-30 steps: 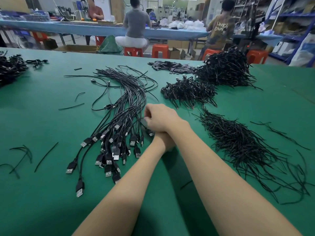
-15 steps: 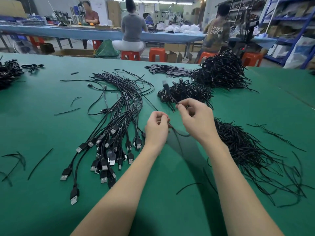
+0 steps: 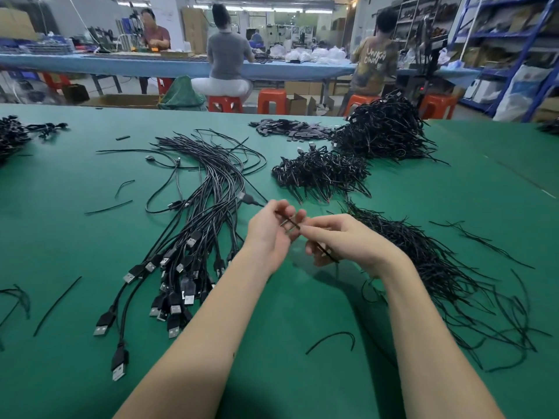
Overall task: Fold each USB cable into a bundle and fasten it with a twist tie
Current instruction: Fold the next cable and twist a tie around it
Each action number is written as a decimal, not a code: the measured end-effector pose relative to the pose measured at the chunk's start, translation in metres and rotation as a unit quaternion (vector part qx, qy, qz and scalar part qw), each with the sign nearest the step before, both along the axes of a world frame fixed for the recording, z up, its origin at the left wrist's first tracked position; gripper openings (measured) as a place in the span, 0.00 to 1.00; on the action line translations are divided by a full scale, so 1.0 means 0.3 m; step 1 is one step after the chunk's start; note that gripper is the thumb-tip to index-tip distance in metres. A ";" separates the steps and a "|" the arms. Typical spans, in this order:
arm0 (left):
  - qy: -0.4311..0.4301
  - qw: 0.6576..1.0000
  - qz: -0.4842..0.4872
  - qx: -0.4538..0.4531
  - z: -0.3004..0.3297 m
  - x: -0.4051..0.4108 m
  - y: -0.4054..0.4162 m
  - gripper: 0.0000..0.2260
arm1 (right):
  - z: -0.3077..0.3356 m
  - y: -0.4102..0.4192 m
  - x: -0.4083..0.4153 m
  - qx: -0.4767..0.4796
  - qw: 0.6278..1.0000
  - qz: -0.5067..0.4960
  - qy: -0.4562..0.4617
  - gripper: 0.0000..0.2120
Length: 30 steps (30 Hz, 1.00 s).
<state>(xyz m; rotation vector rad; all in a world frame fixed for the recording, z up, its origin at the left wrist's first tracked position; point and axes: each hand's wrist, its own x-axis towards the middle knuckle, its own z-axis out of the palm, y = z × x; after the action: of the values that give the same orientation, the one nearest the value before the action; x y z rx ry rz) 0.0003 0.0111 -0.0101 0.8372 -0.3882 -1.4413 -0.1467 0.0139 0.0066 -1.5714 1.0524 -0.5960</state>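
A single black USB cable (image 3: 291, 221) is stretched between both hands above the green table (image 3: 302, 382). My left hand (image 3: 269, 234) holds one part of it in its curled fingers. The cable's small plug (image 3: 245, 197) sticks out just beyond that hand. My right hand (image 3: 341, 240) pinches the cable close to the left fingers, and a strand runs down past its palm. To the left lies a fan of loose USB cables (image 3: 196, 237), plugs toward me. A heap of black twist ties (image 3: 438, 267) lies to the right.
Two heaps of bundled cables (image 3: 320, 173) (image 3: 384, 131) sit behind the hands, with flat black pieces (image 3: 290, 128) beyond. Stray ties (image 3: 332, 338) (image 3: 57, 303) lie scattered on the mat. Another cable heap (image 3: 12, 134) is at far left. People sit at a blue bench behind.
My hands uncrossed from the cable fan and lifted one cable out. They have since come together, and the cable's plug now lies just beyond my left hand.
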 end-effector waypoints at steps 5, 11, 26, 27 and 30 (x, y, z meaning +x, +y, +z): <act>0.093 0.994 -0.015 0.046 0.017 0.048 0.006 0.19 | 0.083 0.031 -0.012 -0.004 0.984 0.095 0.151 0.08; 0.043 0.997 -0.070 0.014 0.019 0.095 0.005 0.21 | 0.125 0.031 -0.043 0.072 0.963 0.174 0.194 0.08; -0.403 0.861 -0.294 -0.097 0.030 -0.004 0.038 0.30 | 0.030 -0.046 0.010 -0.116 0.975 -0.186 0.017 0.11; -0.404 0.866 -0.279 -0.097 0.029 -0.004 0.035 0.28 | 0.037 -0.039 0.022 -0.162 0.968 -0.187 0.043 0.11; -0.330 0.906 -0.253 -0.080 0.031 0.003 0.031 0.24 | 0.055 -0.014 0.055 -0.257 0.940 -0.204 0.091 0.10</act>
<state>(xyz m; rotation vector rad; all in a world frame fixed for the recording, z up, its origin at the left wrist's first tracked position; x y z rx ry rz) 0.0012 0.0203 -0.0008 1.1314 -1.3009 -1.5305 -0.1303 0.0097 0.0230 -1.8935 1.4634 -1.0915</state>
